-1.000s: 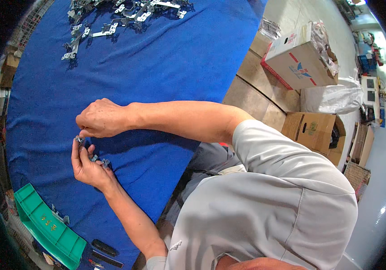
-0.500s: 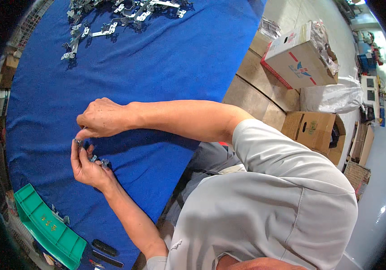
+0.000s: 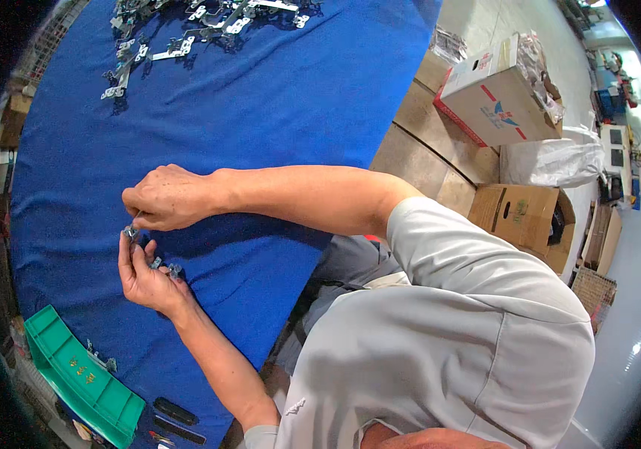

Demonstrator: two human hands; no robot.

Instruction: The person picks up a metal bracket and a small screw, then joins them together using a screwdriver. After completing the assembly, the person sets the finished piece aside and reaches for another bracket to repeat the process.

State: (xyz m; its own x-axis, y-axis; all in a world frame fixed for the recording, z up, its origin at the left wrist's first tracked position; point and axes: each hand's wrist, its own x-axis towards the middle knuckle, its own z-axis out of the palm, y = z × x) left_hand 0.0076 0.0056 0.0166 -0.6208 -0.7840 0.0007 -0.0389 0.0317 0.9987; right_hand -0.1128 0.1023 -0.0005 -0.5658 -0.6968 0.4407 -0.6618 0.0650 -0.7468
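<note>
My left hand [image 3: 152, 288] is closed around a small metal bracket-like part [image 3: 131, 233], which sticks up between its fingertips. Other bits of metal [image 3: 174, 270] show beside the palm and wrist; whether they belong to the same part I cannot tell. Just above, my right hand [image 3: 171, 198] is pinched, its fingertips pointing down at the top of the metal part. Something thin shows under those fingers, too small to name. Both hands are over the blue cloth [image 3: 261, 120].
A pile of silvery metal brackets [image 3: 238, 26] lies at the far side. At lower left stands a green tray [image 3: 115, 408] with small brass-coloured pieces [image 3: 81, 370]; two dark slim objects [image 3: 175, 411] lie next to it. Cardboard boxes [image 3: 485, 105] stand on the floor at right.
My right hand has shifted slightly left, and its thumb has lifted a little off the metal part, which shows more. The left hand has stayed in place.
</note>
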